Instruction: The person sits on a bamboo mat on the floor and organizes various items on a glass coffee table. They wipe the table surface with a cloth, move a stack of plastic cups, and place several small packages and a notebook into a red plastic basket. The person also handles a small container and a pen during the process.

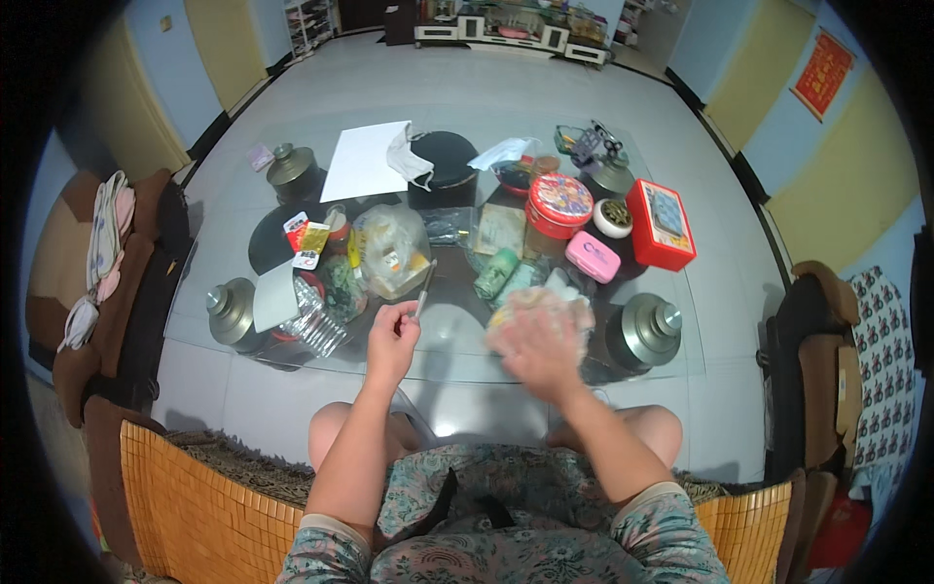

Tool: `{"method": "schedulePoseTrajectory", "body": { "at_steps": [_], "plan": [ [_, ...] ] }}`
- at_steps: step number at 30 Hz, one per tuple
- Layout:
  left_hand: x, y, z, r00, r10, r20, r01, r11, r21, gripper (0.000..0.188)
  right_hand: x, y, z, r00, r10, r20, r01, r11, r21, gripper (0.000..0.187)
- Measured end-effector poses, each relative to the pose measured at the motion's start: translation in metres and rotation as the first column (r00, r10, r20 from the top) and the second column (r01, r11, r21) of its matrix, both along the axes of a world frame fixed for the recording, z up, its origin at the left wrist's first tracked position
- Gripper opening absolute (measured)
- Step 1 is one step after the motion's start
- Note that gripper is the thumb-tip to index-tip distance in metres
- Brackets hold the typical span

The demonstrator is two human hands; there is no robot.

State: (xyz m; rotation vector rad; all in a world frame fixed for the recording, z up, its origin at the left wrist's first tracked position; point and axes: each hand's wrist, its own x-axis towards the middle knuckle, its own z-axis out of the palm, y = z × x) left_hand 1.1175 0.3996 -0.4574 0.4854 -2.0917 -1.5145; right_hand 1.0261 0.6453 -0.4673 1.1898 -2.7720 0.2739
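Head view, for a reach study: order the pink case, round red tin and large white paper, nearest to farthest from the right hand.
1. Pink case, ahead and slightly right of the right hand.
2. Round red tin, beyond it.
3. Large white paper, far left.

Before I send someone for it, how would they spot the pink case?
On the glass table, find the round red tin beyond the right hand. Just nearer sits the pink case, smaller and rounder-cornered than the neighbouring red box.
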Motion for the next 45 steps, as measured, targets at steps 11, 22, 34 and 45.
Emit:
{"method": "schedulePoseTrajectory", "body": {
  "at_steps": [11, 22, 34, 45],
  "plan": [
    [0.021, -0.006, 0.015, 0.999, -0.008, -0.054, 0.007, 1.000, -0.009, 0.021, 0.005, 0.093, -0.015, 0.933, -0.345, 0.101, 0.343, 0.938, 0.041, 0.047],
    [0.003, -0.006, 0.019, 0.996, -0.086, -0.012, 0.086, 0.996, 0.025, 0.023, -0.066, 0.068, -0.025, 0.879, -0.476, -0.018, 0.474, 0.877, -0.074, 0.042],
    [-0.003, 0.011, 0.028, 0.992, -0.126, -0.006, 0.126, 0.992, 0.003, 0.021, -0.068, 0.069, -0.003, 0.897, -0.441, 0.014, 0.441, 0.897, -0.016, 0.040],
    [0.002, 0.011, 0.025, 0.986, -0.157, -0.057, 0.160, 0.986, 0.051, 0.021, -0.019, 0.086, -0.015, 0.942, -0.331, -0.062, 0.333, 0.942, 0.028, 0.044]
  ]
}}
